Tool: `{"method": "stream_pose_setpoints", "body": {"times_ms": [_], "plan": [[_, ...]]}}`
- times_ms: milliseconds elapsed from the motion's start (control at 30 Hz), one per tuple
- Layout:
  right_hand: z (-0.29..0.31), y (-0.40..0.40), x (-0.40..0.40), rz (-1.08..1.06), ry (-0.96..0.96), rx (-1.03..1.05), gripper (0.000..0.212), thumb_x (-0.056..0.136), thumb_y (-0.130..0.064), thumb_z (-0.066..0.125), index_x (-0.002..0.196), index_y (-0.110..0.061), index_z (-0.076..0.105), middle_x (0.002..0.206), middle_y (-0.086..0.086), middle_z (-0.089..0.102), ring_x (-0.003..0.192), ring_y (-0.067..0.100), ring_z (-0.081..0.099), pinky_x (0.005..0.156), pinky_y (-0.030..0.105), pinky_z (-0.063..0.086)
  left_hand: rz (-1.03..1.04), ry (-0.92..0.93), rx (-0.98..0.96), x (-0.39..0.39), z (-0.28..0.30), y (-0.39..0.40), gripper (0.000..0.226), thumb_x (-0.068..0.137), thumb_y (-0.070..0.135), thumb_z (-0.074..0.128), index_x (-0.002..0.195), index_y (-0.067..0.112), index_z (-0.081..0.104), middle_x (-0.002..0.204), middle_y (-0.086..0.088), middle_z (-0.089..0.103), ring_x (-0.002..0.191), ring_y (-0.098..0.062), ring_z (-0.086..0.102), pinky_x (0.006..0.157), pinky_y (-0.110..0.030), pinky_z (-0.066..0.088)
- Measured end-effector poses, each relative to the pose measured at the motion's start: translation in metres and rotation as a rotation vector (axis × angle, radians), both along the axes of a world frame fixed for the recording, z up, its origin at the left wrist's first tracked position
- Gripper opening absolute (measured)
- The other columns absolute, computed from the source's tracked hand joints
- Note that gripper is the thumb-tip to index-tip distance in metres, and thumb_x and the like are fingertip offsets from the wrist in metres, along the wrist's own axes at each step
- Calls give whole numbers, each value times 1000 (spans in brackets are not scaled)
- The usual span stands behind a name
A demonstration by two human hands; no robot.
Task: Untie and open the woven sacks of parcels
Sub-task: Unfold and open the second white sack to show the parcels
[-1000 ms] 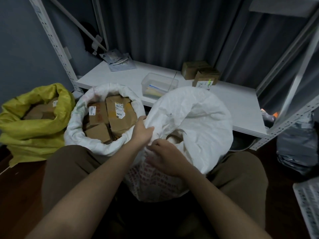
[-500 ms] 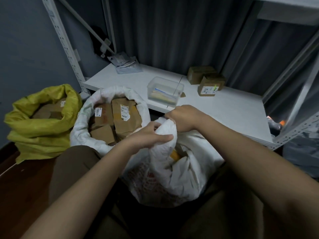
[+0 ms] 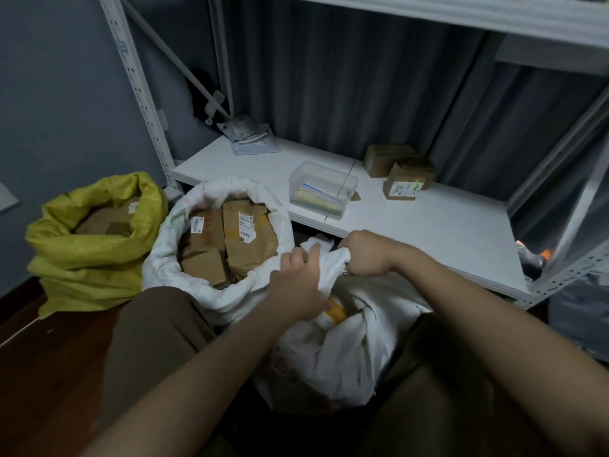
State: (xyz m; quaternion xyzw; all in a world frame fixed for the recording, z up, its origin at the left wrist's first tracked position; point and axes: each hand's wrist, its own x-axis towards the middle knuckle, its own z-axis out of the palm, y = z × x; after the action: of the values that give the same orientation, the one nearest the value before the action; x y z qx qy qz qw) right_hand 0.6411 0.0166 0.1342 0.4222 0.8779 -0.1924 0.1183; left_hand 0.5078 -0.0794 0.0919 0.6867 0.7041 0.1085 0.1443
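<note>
At the far left, on the dark wooden floor (image 3: 49,374), a yellow sack (image 3: 95,255) stands open with brown parcels inside. Just beside it on the right, an open white sack (image 3: 184,272) with a rolled-down rim shows labelled cardboard parcels (image 3: 237,239). Next, between the person's knees, sits the white woven sack (image 3: 349,354) being worked on, its mouth bunched upward and a yellow-orange parcel (image 3: 334,311) showing in the gap. The left hand (image 3: 300,285) grips the gathered fabric from the near side, fingers curled round it; the right hand (image 3: 369,253) clenches the same bunch from the far side, the two fists close together. Behind them runs a white shelf (image 3: 428,232) bearing grey pouches (image 3: 250,138), a clear plastic tub (image 3: 323,189) and, further right, two small cardboard boxes (image 3: 400,171)
</note>
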Motion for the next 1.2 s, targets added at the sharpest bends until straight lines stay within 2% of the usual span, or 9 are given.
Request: {"method": "stream_pose_setpoints", "body": {"times_ms": [100, 233, 300, 433, 600, 767, 867, 1000, 1200], "plan": [[7, 5, -4, -55, 30, -257, 27, 65, -24, 69, 90, -13, 65, 89, 4, 67, 78, 20, 61, 69, 31, 47, 11, -130, 273, 9, -10, -5, 72, 77, 40, 73, 135, 13, 38, 119, -10, 50, 109, -27, 50, 87, -33, 39], [-2, -2, 12, 0, 12, 70, 34, 72, -27, 70, 103, -21, 57, 102, 1, 63, 91, 23, 59, 70, 32, 44, 15, -773, -91, -37, 2, 3, 52, 76, 32, 78, 115, 20, 46, 105, 4, 54, 85, -5, 54, 72, -19, 43], [-15, -9, 16, -8, -34, 255, 26, 79, -29, 64, 103, -20, 57, 102, 5, 65, 93, 27, 60, 69, 32, 45, 19, -612, -137, -44, 2, -1, 62, 73, 39, 78, 121, 23, 43, 109, 3, 55, 91, -13, 55, 75, -27, 46], [-26, -10, 7, -69, 127, -141, 16, 75, -21, 69, 79, -8, 62, 79, 6, 65, 71, 23, 59, 66, 36, 46, -149, 141, 277, -20, -15, 1, 82, 78, 52, 68, 143, 22, 28, 123, -3, 50, 111, -21, 49, 84, -31, 42], [-16, -14, 17, -21, 12, 104, 21, 76, -24, 65, 95, -18, 57, 96, 3, 64, 87, 24, 59, 67, 33, 44, -76, -636, -29, -44, -14, 5, 42, 80, 40, 72, 110, 20, 50, 98, 6, 60, 91, -16, 58, 72, -30, 47], [-25, -19, 3, -65, 25, -16, 23, 76, -27, 69, 65, -23, 49, 74, -1, 60, 67, 19, 54, 53, 27, 37, 11, 110, 293, -26, -16, 13, 82, 63, 44, 81, 130, 15, 44, 98, -5, 61, 89, -23, 61, 72, -30, 47], [-23, -17, -3, -66, 107, -215, 18, 70, -25, 74, 79, -24, 58, 79, -3, 63, 72, 16, 59, 59, 27, 45, -21, -76, 224, -18, -16, 16, 52, 61, 26, 82, 104, 14, 55, 69, -2, 61, 58, -17, 60, 52, -24, 43], [-25, -16, 21, -52, -12, 175, 30, 73, -24, 67, 99, -23, 52, 101, 0, 64, 91, 23, 60, 65, 31, 43, -64, -715, -265, -36, -12, 18, 24, 83, 26, 72, 95, 21, 52, 90, 1, 59, 71, 3, 56, 61, -12, 43], [-33, -18, 9, -160, 94, -338, 16, 71, -20, 74, 75, -23, 59, 79, -3, 62, 72, 14, 57, 59, 24, 40, -90, 37, 335, -16, -35, 18, 76, 58, 25, 78, 124, 14, 43, 86, -7, 61, 75, -24, 61, 58, -30, 47]]}}
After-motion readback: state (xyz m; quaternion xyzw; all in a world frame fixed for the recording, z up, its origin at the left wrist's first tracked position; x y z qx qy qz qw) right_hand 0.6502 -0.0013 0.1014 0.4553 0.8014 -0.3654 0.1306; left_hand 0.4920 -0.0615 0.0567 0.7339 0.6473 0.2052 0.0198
